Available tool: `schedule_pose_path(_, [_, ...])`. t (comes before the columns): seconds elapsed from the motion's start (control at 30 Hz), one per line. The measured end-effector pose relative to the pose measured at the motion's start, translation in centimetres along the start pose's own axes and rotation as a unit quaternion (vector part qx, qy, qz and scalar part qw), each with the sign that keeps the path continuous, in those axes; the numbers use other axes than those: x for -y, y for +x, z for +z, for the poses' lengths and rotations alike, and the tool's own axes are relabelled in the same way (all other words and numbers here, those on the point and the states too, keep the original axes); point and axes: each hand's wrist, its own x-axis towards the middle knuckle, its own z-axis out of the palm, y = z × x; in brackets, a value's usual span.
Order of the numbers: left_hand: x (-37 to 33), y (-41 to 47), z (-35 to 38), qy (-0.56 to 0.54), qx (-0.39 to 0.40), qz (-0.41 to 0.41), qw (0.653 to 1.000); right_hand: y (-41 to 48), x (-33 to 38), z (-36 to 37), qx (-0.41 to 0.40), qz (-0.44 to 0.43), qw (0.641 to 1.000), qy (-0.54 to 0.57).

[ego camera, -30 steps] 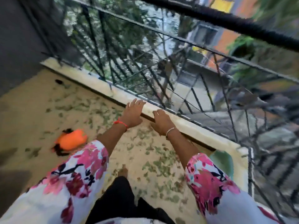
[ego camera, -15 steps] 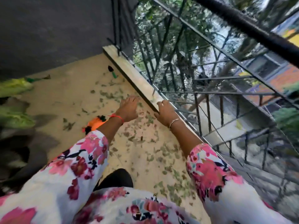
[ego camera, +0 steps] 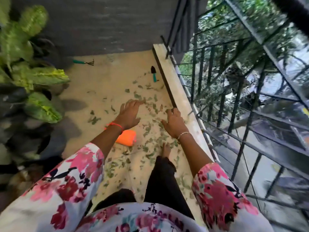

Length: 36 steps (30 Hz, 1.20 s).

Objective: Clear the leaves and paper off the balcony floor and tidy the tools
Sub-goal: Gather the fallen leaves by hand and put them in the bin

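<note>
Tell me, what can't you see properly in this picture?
All in the head view:
- Orange thing: the left wrist covers one end, so what it is is unclear.
- Plant: smeared by motion blur, and its pot cannot be made out.
- Leaves: too small to tell any paper among them.
- Left hand, right hand: unclear whether they touch the floor.

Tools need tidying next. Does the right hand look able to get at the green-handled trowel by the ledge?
Probably not yet: the right hand hangs open well short of the trowel, farther along the floor beside the ledge. Only leaves lie between, so stepping forward should do.
</note>
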Motion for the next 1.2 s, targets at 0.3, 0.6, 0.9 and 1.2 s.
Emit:
schedule_pose_path(0.3, [-1.1,12.9,0.0,-0.04,0.027,-0.124,0.991,14.4,-6.4,-3.0,0.06,-0.067,0.996,0.003])
schedule_pose_path(0.6, [2.2,26.0,-0.1,-0.072,0.008,-0.177,0.981,31.2,-8.4,-2.6,0.119,-0.115,0.986,0.002])
schedule_pose_path(0.9, [14.4,40.4,7.6,-0.106,0.023,-0.174,0.979,46.9,-7.1,7.2,0.113,-0.055,0.987,0.102])
schedule_pose_path(1.2, [27.3,50.2,22.6,-0.106,0.049,-0.152,0.982,59.6,-8.8,24.6,0.162,-0.066,0.982,0.064])
